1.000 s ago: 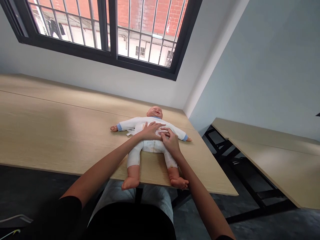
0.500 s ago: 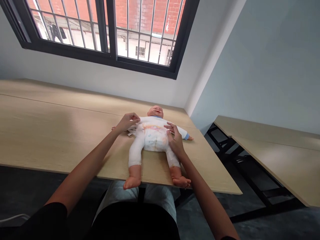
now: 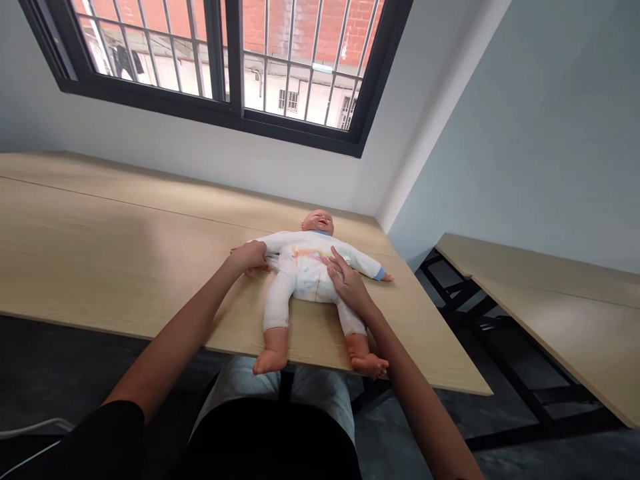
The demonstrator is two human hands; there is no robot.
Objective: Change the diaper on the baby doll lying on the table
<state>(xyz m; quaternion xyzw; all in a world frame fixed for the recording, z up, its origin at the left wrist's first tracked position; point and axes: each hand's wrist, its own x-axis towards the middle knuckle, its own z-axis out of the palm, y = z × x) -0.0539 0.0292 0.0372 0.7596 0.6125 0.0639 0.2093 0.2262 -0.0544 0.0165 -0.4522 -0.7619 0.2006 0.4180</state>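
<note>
1. Wooden table (image 3: 125,253) bears a baby doll (image 3: 305,273) on its back near the front edge, head toward the window (image 3: 220,60), bare feet just past the edge.
2. We see our left hand (image 3: 249,257) closed on the white garment at the doll's side, by its arm.
3. Our right hand (image 3: 345,280) lies on the doll's hip with fingers spread and loosely curled, gripping nothing we can make out.
4. A second table (image 3: 550,313) stands well apart to the right.
</note>
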